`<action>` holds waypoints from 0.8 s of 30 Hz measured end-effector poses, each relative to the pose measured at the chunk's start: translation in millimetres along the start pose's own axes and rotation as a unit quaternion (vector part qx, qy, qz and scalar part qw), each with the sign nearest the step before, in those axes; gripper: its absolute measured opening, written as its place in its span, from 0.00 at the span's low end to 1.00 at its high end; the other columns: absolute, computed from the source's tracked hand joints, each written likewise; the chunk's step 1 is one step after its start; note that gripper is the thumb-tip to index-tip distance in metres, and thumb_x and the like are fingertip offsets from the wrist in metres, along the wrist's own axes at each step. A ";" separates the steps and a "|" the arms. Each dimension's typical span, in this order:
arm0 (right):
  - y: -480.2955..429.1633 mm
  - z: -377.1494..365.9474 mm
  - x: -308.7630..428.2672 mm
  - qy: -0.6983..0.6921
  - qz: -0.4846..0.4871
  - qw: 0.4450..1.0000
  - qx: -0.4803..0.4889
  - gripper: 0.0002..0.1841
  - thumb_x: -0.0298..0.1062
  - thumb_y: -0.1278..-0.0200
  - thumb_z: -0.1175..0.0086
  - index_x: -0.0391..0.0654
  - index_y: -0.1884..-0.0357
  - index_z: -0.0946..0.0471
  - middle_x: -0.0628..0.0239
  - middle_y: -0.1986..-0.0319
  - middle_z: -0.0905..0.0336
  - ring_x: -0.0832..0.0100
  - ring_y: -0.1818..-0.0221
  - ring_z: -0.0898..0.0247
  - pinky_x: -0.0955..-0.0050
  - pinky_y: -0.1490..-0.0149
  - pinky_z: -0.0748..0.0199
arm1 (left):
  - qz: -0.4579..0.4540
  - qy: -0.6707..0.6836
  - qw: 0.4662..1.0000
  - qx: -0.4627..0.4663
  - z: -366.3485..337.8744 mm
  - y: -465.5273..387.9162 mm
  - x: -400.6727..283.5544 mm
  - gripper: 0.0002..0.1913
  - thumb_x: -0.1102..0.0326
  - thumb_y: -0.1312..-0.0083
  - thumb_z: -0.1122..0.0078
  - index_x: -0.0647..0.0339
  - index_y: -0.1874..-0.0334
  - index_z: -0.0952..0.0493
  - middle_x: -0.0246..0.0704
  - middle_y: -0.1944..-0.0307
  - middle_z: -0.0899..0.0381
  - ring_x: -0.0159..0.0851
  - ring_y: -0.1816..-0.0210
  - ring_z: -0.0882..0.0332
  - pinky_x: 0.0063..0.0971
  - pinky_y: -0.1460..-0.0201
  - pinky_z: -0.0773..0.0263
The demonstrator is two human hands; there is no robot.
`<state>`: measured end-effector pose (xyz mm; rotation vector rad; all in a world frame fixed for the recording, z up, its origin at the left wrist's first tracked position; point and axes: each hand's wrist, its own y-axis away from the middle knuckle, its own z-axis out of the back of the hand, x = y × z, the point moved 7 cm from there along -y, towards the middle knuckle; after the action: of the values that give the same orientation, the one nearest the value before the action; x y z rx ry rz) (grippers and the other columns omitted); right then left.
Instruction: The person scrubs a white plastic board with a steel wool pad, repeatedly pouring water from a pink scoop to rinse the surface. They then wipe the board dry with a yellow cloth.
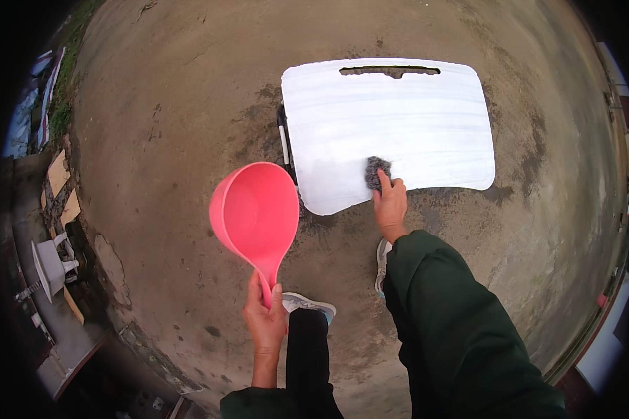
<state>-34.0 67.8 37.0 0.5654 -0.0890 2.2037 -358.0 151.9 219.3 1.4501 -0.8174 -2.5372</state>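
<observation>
A pink plastic water ladle (pixel 257 209) is tilted in my left hand (pixel 266 314), which grips its handle with the thumb on top. My right hand (pixel 391 201) holds a grey metal scouring pad (pixel 378 174) against the near edge of a small white folding table (pixel 393 120). The tabletop has rounded corners, a curved cut-out along the near side and a long slot near the far edge. Part of a leg (pixel 284 141) shows at the table's left side. The inside of the ladle looks empty.
The table stands on stained concrete ground (pixel 178 173). My shoes (pixel 306 305) are just below it. At the far left lie wooden pieces (pixel 58 173) and a white plastic stool-like object (pixel 50 269). Pale objects line the far right edge.
</observation>
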 end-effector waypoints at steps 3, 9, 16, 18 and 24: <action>46.3 -51.2 99.8 -0.107 0.038 0.984 0.140 0.30 0.32 0.40 0.35 0.60 0.35 0.29 0.57 0.58 0.33 0.52 0.53 0.33 0.54 0.53 0.29 | -0.007 0.004 1.000 0.011 12.7 -3.0 3.6 0.25 0.69 0.30 0.40 0.64 0.32 0.31 0.30 0.72 0.21 0.23 0.78 0.27 0.21 0.75 0.30; 38.9 -15.9 125.2 -0.204 0.056 0.967 0.143 0.28 0.43 0.38 0.37 0.56 0.35 0.28 0.55 0.64 0.27 0.54 0.62 0.27 0.59 0.53 0.28 | 0.024 0.114 0.993 0.021 95.9 13.6 42.3 0.23 0.69 0.29 0.41 0.63 0.32 0.31 0.29 0.71 0.21 0.23 0.79 0.29 0.20 0.77 0.32; 12.9 90.7 -13.4 -0.234 -0.129 0.955 0.127 0.24 0.41 0.37 0.35 0.49 0.39 0.23 0.76 0.75 0.33 0.80 0.72 0.38 0.73 0.68 0.37 | 0.153 0.182 0.958 -0.159 250.7 101.6 160.8 0.18 0.68 0.28 0.43 0.61 0.37 0.29 0.29 0.73 0.23 0.26 0.82 0.28 0.21 0.80 0.30; 18.9 129.8 -28.5 -0.259 -0.111 0.945 0.167 0.26 0.34 0.33 0.38 0.43 0.34 0.29 0.70 0.61 0.21 0.80 0.63 0.29 0.77 0.60 0.30 | 0.197 0.234 0.932 -0.195 282.4 150.4 187.3 0.15 0.67 0.28 0.44 0.61 0.41 0.27 0.30 0.73 0.23 0.28 0.83 0.27 0.23 0.81 0.30; 30.7 264.9 -56.2 -0.148 -0.046 0.974 0.165 0.25 0.30 0.37 0.38 0.39 0.37 0.28 0.64 0.62 0.21 0.75 0.64 0.25 0.73 0.59 0.26 | 0.265 0.258 0.882 -0.292 343.1 360.4 226.9 0.11 0.62 0.26 0.47 0.60 0.48 0.26 0.30 0.81 0.27 0.30 0.87 0.29 0.25 0.84 0.31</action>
<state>70.8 -59.2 254.3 1.0609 0.1476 2.0417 -823.9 -96.2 362.5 1.3415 -0.2603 -1.6556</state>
